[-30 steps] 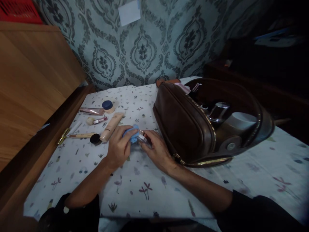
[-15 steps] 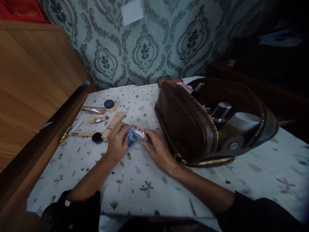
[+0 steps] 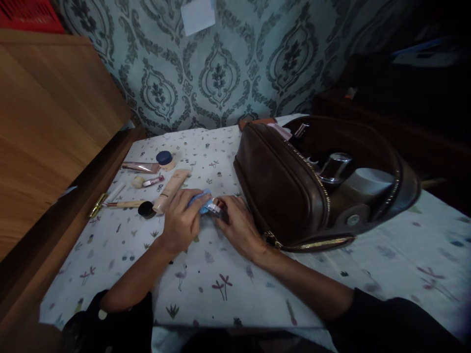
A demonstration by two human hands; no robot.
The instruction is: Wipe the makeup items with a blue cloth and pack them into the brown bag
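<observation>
My left hand (image 3: pixel 182 218) is closed on a crumpled blue cloth (image 3: pixel 203 198), pressing it against a small cosmetic container (image 3: pixel 218 208). My right hand (image 3: pixel 237 223) grips that container, which has a clear part and a shiny copper-toned edge; its exact kind is unclear behind the fingers. Just beyond my left hand lies a beige cosmetic tube (image 3: pixel 172 190). Beside it sits a small round black jar or lid (image 3: pixel 146 210). To the right of my right hand stands a brown leather cosmetic bag (image 3: pixel 279 189), unzipped, with bottles inside.
On the left lie a makeup brush (image 3: pixel 127 204), a gold-capped tube (image 3: pixel 98 205), a pink lip gloss (image 3: pixel 152 181), a rosy tube (image 3: pixel 140 167) and a blue-lidded jar (image 3: pixel 165 159). A wooden cabinet (image 3: pixel 55 108) borders the patterned tablecloth (image 3: pixel 206 304) on the left.
My left hand has shifted with the cloth over the container's top, and the container has turned in my right hand. The view has moved slightly; the bag and loose cosmetics stay put.
</observation>
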